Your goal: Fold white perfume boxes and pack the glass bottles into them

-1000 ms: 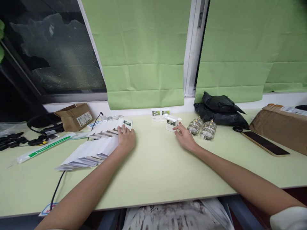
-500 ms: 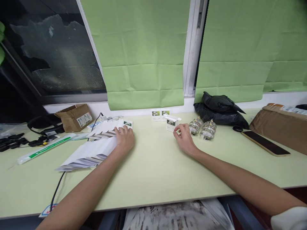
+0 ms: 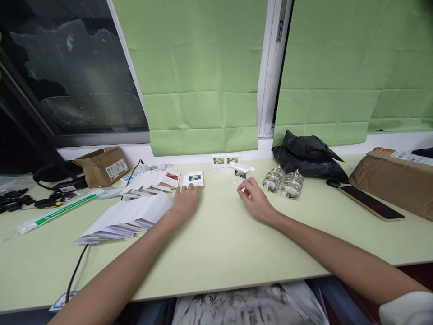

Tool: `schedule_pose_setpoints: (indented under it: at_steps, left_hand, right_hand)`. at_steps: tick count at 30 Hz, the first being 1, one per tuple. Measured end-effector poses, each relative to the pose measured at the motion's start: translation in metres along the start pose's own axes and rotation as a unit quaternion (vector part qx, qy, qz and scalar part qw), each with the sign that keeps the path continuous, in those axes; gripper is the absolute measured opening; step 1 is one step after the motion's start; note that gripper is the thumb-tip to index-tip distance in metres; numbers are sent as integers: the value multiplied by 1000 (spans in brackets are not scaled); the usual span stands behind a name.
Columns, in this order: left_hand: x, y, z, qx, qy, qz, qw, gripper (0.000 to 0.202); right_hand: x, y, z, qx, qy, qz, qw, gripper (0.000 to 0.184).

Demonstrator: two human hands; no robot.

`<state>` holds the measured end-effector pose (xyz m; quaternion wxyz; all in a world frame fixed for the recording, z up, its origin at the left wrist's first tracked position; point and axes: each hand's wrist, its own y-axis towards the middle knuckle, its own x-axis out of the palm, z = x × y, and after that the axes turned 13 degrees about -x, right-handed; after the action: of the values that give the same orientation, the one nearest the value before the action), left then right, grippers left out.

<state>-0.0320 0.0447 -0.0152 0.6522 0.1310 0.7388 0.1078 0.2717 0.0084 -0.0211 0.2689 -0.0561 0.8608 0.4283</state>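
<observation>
My left hand lies flat on the pale green table, fingers stretched out, fingertips touching a flat white carton blank with a green picture. To its left lies a fanned row of flat carton blanks, one showing a pink picture. My right hand rests on the table with fingers loosely curled, holding nothing, just in front of a small white box with an open flap. Two closed small boxes stand behind it by the sill.
Two glass jars lie right of the open box, a black bag behind them. A phone and brown parcel sit at the right. At the left are a cardboard box, headphones, a cable.
My left hand slid one carton blank with a green picture out of the fanned row to the right. My right hand drew back from the open box toward me.
</observation>
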Motion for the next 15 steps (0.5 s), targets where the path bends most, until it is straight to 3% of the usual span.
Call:
schedule_pose_setpoints:
  at_steps: [3,8,11,15]
  left_hand:
    - [-6,-5,11,68,-94,-8,993,45]
    - [-20,-16,26,154,-255,-9,955,48]
    - [-17,-18,26,146,-277,-5,950,54]
    - [-7,-15,20,165,-254,-59,951,64]
  right_hand:
    - [0,-1,0,-20,0,-35,999,15]
    - [3,-5,6,-27,1,-82,996,22]
    - [5,-6,7,-30,2,-100,995,29]
    - [5,-6,8,-18,-23,-106,994,31]
